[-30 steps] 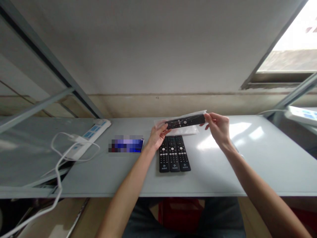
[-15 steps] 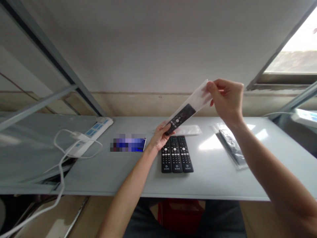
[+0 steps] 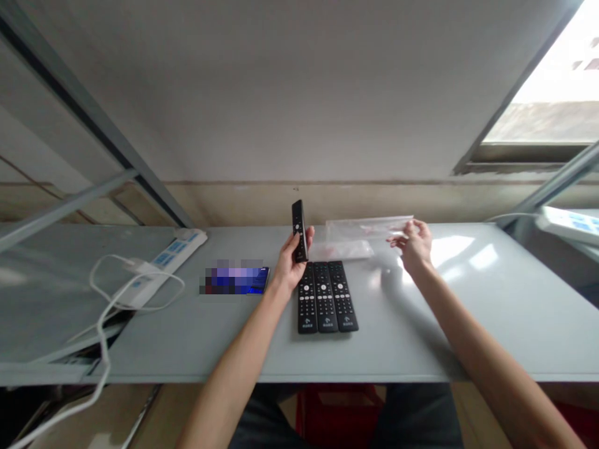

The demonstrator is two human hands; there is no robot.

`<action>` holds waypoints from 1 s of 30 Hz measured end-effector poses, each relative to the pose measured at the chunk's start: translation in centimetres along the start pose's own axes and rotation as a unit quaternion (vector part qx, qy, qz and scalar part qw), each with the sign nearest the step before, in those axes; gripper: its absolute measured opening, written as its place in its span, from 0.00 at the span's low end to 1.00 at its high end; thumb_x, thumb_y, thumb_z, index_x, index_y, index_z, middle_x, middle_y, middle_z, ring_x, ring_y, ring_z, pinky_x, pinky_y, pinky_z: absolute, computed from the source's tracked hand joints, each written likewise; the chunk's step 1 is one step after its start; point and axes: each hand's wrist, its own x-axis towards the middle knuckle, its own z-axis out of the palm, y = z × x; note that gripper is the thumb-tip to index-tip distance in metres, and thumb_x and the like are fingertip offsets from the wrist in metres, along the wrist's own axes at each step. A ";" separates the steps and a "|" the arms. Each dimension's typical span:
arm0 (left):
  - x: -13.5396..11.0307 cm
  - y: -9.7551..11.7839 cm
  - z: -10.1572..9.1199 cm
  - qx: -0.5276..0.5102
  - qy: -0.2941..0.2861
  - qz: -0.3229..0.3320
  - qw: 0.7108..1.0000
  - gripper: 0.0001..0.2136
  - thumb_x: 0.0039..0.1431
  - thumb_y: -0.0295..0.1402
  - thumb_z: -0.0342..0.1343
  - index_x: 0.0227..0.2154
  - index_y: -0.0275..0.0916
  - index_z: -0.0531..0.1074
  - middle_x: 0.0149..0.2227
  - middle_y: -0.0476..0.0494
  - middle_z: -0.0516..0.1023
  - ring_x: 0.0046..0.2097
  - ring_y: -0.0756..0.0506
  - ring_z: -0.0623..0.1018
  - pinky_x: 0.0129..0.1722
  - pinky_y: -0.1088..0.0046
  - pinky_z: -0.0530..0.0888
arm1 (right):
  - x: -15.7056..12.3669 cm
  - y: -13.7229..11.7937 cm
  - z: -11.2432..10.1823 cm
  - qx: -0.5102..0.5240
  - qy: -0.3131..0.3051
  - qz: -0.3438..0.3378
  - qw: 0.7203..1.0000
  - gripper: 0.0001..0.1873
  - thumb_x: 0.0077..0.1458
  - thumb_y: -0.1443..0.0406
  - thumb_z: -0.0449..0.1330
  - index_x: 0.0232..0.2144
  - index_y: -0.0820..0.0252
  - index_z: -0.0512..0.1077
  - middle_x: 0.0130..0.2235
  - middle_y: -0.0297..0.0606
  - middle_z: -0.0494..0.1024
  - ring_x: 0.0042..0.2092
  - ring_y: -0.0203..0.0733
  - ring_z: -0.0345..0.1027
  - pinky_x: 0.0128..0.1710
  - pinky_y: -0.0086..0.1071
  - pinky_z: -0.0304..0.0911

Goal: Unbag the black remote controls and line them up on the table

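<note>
My left hand [image 3: 291, 265] is closed around a black remote control [image 3: 298, 229], holding it upright just above the grey table [image 3: 421, 330]. My right hand [image 3: 414, 246] pinches an empty clear plastic bag [image 3: 367, 227] that stretches to the left, a little above the table. Three black remotes [image 3: 326, 296] lie side by side, face up, right below my left hand. Another clear bag [image 3: 340, 251] lies flat behind them.
A phone with a lit screen [image 3: 234, 280] lies left of the remotes. Further left a white power strip [image 3: 163, 257] and looped white cable [image 3: 116, 290] rest on the table. Metal shelf bars [image 3: 84, 193] rise at the left; a second power strip [image 3: 568, 221] shows at far right.
The remote has come out of the plastic bag: my left hand now holds it bare and upright, while my right hand has dropped from high up to table level with the empty bag.
</note>
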 end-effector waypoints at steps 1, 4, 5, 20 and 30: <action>-0.1 0.1 0.0 -0.004 0.000 -0.007 1.000 0.07 0.67 0.23 0.59 0.46 0.31 0.78 0.47 0.35 0.85 0.47 0.47 0.86 0.48 0.77 0.82 | -0.6 1.3 0.0 0.003 -0.017 0.013 1.000 0.19 0.61 0.53 0.65 0.41 0.51 0.59 0.27 0.26 0.80 0.20 0.36 0.74 0.18 0.25 0.65; 0.0 0.3 -0.3 0.010 0.004 -0.013 1.000 0.12 0.69 0.26 0.59 0.53 0.33 0.76 0.47 0.38 0.85 0.41 0.49 0.86 0.42 0.77 0.83 | -2.0 3.9 0.1 0.015 -0.065 0.036 0.997 0.29 0.52 0.52 0.72 0.46 0.51 0.60 0.29 0.27 0.81 0.26 0.40 0.79 0.24 0.28 0.72; 0.0 0.4 -0.5 0.018 0.004 -0.012 1.000 0.12 0.69 0.26 0.59 0.53 0.34 0.76 0.46 0.39 0.85 0.39 0.49 0.86 0.40 0.78 0.83 | -2.3 4.3 0.2 0.019 -0.078 0.041 0.996 0.32 0.50 0.52 0.73 0.48 0.51 0.60 0.30 0.29 0.82 0.28 0.41 0.80 0.27 0.30 0.74; 0.2 -1.0 -0.8 0.110 -0.063 0.028 0.991 0.10 0.64 0.26 0.65 0.47 0.40 0.78 0.55 0.40 0.82 0.65 0.41 0.76 0.64 0.55 0.75 | -5.0 5.3 1.2 -0.138 -0.150 -0.076 0.976 0.30 0.61 0.50 0.61 0.60 0.51 0.57 0.48 0.44 0.73 0.44 0.50 0.76 0.36 0.41 0.73; 0.0 -0.8 -0.5 0.120 -0.071 0.019 0.990 0.15 0.62 0.22 0.63 0.51 0.38 0.78 0.61 0.37 0.79 0.69 0.39 0.72 0.65 0.55 0.75 | -5.9 5.5 1.3 -0.399 -0.206 -0.313 0.837 0.25 0.71 0.63 0.49 0.66 0.47 0.69 0.70 0.42 0.67 0.72 0.54 0.54 0.70 0.56 0.54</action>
